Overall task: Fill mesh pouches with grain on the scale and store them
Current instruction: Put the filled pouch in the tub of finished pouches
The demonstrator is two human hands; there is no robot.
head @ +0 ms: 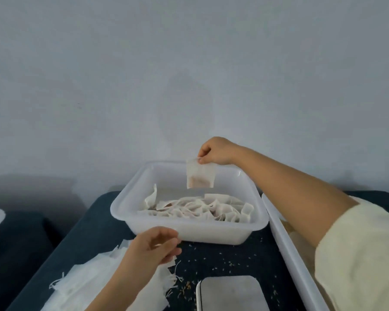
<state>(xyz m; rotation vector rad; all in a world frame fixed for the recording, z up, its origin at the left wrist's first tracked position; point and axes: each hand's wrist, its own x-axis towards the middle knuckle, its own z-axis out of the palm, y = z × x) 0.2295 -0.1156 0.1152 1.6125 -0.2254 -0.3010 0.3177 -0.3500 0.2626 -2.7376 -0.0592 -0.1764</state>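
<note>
Already many filled pouches [202, 209] lie in the far tub [126, 198]; the right hand [213, 153] pinches 1 more [200, 176] above it, while the left hand [153, 245], fingers curled, reaches the near-left empty pouches [94, 274], scale [231, 292] bare.

Right hand [213, 151] raised, pinch grip; left hand [154, 245] low, fingers curled.

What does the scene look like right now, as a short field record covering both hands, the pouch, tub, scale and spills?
right hand: pinches the filled white mesh pouch by its top, above the tub
left hand: fingers curled at the pile of empty white mesh pouches
white plastic tub: holds many filled pouches
white scale platform: nothing on it
dark tabletop: scattered spilled grains
</note>
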